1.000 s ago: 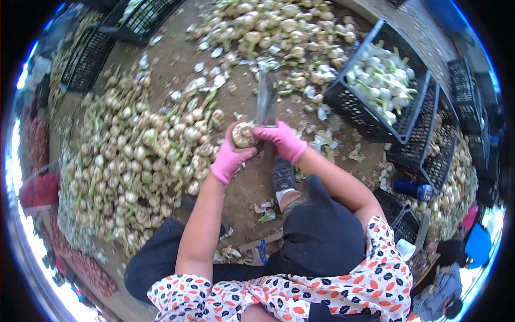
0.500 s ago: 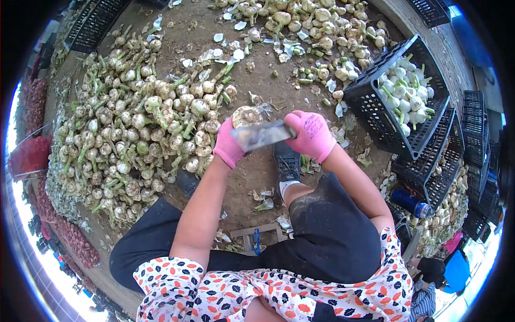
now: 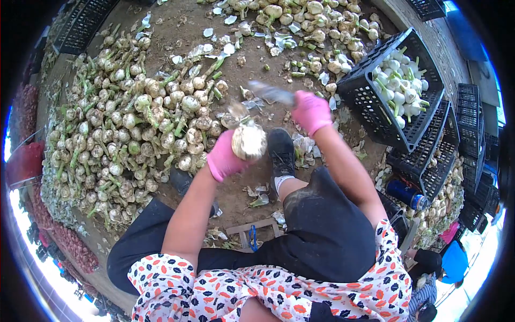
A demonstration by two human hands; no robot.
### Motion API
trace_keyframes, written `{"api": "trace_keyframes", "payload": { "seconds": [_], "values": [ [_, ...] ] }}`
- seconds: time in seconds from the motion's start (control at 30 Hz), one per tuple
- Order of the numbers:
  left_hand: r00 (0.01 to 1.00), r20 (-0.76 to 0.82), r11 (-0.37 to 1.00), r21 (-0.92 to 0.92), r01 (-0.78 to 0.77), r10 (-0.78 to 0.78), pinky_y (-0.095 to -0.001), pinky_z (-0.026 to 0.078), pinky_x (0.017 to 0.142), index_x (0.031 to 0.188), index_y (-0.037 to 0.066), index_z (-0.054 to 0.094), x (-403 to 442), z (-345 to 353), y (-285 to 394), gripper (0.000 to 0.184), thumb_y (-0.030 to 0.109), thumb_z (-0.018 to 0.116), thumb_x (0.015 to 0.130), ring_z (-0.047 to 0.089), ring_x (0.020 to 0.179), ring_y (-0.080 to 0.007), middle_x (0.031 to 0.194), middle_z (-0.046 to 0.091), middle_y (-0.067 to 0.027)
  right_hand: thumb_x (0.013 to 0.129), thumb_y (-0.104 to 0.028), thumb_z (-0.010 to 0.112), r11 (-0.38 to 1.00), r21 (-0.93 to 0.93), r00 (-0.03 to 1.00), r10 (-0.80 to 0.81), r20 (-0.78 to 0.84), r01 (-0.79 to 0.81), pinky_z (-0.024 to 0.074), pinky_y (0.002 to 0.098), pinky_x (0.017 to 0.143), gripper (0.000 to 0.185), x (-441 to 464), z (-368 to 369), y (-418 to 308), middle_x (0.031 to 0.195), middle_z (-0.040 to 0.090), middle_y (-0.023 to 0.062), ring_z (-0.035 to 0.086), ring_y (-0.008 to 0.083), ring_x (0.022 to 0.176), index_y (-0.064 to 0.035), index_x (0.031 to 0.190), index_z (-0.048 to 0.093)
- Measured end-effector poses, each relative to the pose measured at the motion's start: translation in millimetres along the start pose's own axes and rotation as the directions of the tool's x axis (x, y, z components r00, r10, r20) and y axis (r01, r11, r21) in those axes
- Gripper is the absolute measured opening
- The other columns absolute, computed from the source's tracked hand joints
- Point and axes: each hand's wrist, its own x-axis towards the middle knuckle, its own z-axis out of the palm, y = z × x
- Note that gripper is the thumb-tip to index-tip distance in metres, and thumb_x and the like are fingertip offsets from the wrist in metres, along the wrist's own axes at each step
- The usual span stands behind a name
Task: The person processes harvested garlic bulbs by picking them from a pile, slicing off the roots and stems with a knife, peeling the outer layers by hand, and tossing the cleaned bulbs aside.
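My left hand (image 3: 226,155), in a pink glove, is closed round a garlic bulb (image 3: 249,141) whose cut face shows white. A brownish, blurred bit hangs just above the bulb. To the right, my right hand (image 3: 312,112), also gloved in pink, grips a knife (image 3: 272,93) with its broad blade pointing left, apart from the bulb. A large heap of untrimmed garlic (image 3: 123,129) lies on the ground to the left. Cleaner white bulbs with short green stems (image 3: 399,88) fill part of a black crate (image 3: 370,107) at the right.
More garlic (image 3: 316,32) lies at the top among peel scraps. Black crates (image 3: 469,123) stand at the right, near a blue can (image 3: 406,194). A small wooden frame (image 3: 252,231) lies between my legs. Another person (image 3: 424,292) is at the lower right.
The knife has swung off the bulb, up and away from my left hand. The bulb's pale cut face now shows, where the blade crossed in front of it before.
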Motion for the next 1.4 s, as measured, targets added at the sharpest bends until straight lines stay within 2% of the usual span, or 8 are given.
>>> {"api": "trace_keyframes", "payload": {
  "seconds": [0.27,0.33,0.4,0.53,0.73,0.87,1.07,1.4],
  "values": [
    [0.909,0.229,0.133,-0.948,0.289,-0.348,-0.0276,0.051,0.068,0.117,0.008,0.052,-11.6,4.3,-22.9,0.045,0.008,0.074,0.077,0.062,0.074,-0.0162,0.105,0.061,-0.0068,0.079,-0.029,0.064,0.973,0.23,0.994,0.043,-0.101,-0.018,0.0504,0.0437,0.077,0.025,-13.4,24.1,29.8,0.09,0.066,0.0166,0.064,0.0341,0.087,-0.0081,0.094,0.062],
    [0.954,0.194,0.221,-0.944,0.244,-0.227,-0.0326,0.052,0.07,0.11,0.013,0.057,-3.8,-4.4,-14.5,0.04,-0.001,0.069,0.074,0.063,0.083,-0.0204,0.106,0.061,-0.006,0.078,-0.029,0.066,0.957,0.289,0.999,-0.022,-0.037,0.032,0.0502,0.0437,0.075,0.026,-14.3,22.3,21.9,0.088,0.066,0.017,0.064,0.0341,0.085,-0.0078,0.093,0.062],
    [0.985,0.027,0.972,0.164,-0.171,0.169,-0.0372,0.052,0.074,0.1,0.016,0.061,1.9,-12.4,-6.2,0.043,-0.008,0.062,0.065,0.062,0.09,-0.0272,0.105,0.061,-0.0073,0.077,-0.029,0.067,0.876,0.476,0.996,-0.051,-0.075,0.081,0.0498,0.0436,0.073,0.027,-19.1,15.3,9.8,0.086,0.065,0.0177,0.064,0.035,0.082,-0.0068,0.091,0.062],
    [0.966,0.121,0.899,0.356,-0.256,0.227,-0.0368,0.051,0.077,0.093,0.012,0.065,0.5,-22.1,4.7,0.042,-0.006,0.062,0.054,0.061,0.091,-0.0286,0.103,0.061,-0.0081,0.074,-0.028,0.07,0.67,0.653,0.934,-0.293,-0.203,0.352,0.0493,0.0421,0.073,0.03,-41.2,-14.8,-24.4,0.091,0.066,0.0171,0.063,0.0354,0.085,-0.0049,0.091,0.062],
    [0.793,0.58,0.966,0.257,0.043,-0.189,-0.0371,0.049,0.09,0.095,0.017,0.066,-41.7,-14.0,-10.2,0.033,0.001,0.059,0.067,0.06,0.099,-0.0314,0.103,0.062,-0.0106,0.073,-0.033,0.069,0.944,0.329,0.999,0.035,0.001,-0.033,0.0492,0.0413,0.081,0.046,-26.0,84.4,26.8,0.1,0.067,0.0188,0.063,0.0331,0.097,-0.0022,0.106,0.064],
    [0.954,-0.144,0.762,-0.637,0.115,-0.264,-0.0311,0.05,0.097,0.14,0.003,0.031,16.1,-88.0,13.5,0.067,0.008,0.066,0.084,0.058,0.109,-0.0253,0.128,0.052,-0.0206,0.073,-0.031,0.069,0.864,0.486,0.989,0.148,0.001,-0.13,0.0516,0.0385,0.074,0.048,-40.4,84.8,21.9,0.091,0.068,0.0206,0.068,0.0307,0.083,0.0019,0.107,0.062],
    [0.52,-0.152,0.457,0.315,0.832,-0.841,-0.0387,0.036,0.108,0.141,-0.003,0.03,38.1,-119.8,-101.2,0.072,0.042,0.051,0.09,0.049,0.124,-0.0357,0.135,0.048,-0.0239,0.075,-0.027,0.069,0.645,0.736,0.973,0.059,0.224,-0.208,0.0511,0.0348,0.06,0.035,-47.9,63.6,8.8,0.073,0.067,0.0166,0.067,0.0236,0.061,0.0018,0.093,0.063],
    [0.563,-0.418,0.642,-0.067,0.764,-0.713,-0.0356,0.045,0.098,0.141,0.006,0.033,29.7,-45.2,-137.6,0.093,0.024,0.084,0.065,0.056,0.116,-0.0293,0.126,0.057,-0.0189,0.075,-0.029,0.067,0.716,0.696,0.99,-0.054,0.134,-0.055,0.0501,0.0397,0.065,0.033,-47.7,61.8,-6.1,0.069,0.064,0.0187,0.067,0.0295,0.066,0.0008,0.088,0.061]
  ]
}}
